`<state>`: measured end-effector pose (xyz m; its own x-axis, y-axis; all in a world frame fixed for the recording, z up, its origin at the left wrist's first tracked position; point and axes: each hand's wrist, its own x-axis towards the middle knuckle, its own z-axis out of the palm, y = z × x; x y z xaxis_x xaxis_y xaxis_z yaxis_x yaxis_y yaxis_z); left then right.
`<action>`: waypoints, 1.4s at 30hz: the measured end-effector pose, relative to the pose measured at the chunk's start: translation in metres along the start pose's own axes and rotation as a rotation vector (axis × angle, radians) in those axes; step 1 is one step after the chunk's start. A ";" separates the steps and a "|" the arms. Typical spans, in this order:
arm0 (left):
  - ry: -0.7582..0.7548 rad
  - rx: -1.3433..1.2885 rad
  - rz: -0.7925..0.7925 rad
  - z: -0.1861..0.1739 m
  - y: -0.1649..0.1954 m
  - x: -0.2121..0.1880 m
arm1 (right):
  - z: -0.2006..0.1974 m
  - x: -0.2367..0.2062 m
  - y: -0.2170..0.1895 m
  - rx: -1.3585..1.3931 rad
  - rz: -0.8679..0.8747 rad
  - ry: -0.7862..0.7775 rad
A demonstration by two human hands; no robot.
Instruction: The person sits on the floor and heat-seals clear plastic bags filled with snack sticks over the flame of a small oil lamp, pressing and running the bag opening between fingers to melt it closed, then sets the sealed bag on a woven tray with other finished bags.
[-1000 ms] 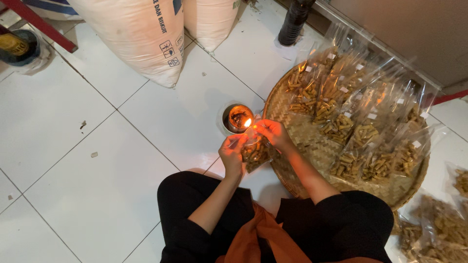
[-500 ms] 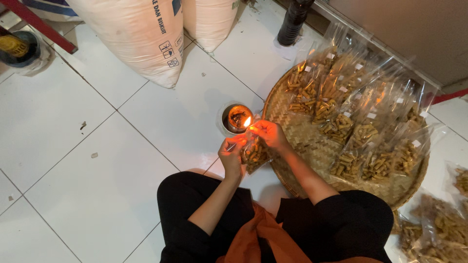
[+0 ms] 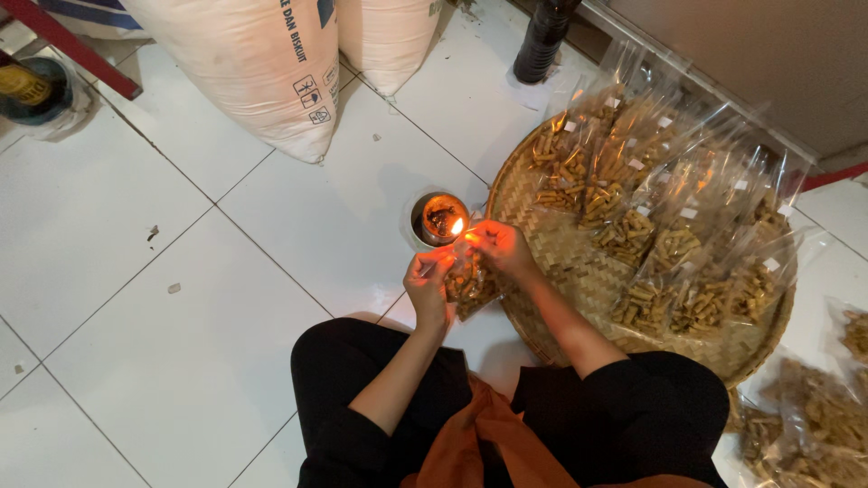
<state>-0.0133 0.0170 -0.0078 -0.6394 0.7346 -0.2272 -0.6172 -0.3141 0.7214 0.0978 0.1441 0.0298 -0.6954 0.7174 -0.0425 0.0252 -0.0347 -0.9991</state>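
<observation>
A snack bag [image 3: 470, 285] is held at a flame [image 3: 457, 226], centre frame.

The clear, crinkly bag of stick snacks is pinched at its top edge by the left hand [image 3: 429, 282] and right hand [image 3: 499, 248], both forearms bent inward. A round woven tray [image 3: 579, 276] of similar bags is seen at right.

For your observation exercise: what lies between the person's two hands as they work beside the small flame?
In the head view, a clear plastic bag of brown snack sticks hangs between the left hand and right hand, its top edge held at the flame.
</observation>
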 end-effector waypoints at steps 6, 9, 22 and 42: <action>-0.022 0.043 0.035 0.002 -0.002 0.005 | -0.007 0.000 0.004 0.002 0.031 0.036; -0.004 0.004 0.025 0.005 -0.001 0.005 | -0.008 0.000 0.004 0.086 0.047 0.021; -0.080 0.119 -0.008 0.010 -0.003 0.010 | -0.031 -0.005 -0.009 0.010 0.079 -0.043; -0.177 0.213 -0.024 0.010 -0.010 -0.005 | -0.065 -0.025 -0.074 -0.429 -0.098 -0.150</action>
<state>0.0009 0.0230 -0.0073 -0.5243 0.8396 -0.1419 -0.5089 -0.1754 0.8428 0.1601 0.1741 0.1047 -0.8045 0.5936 0.0217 0.2275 0.3415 -0.9119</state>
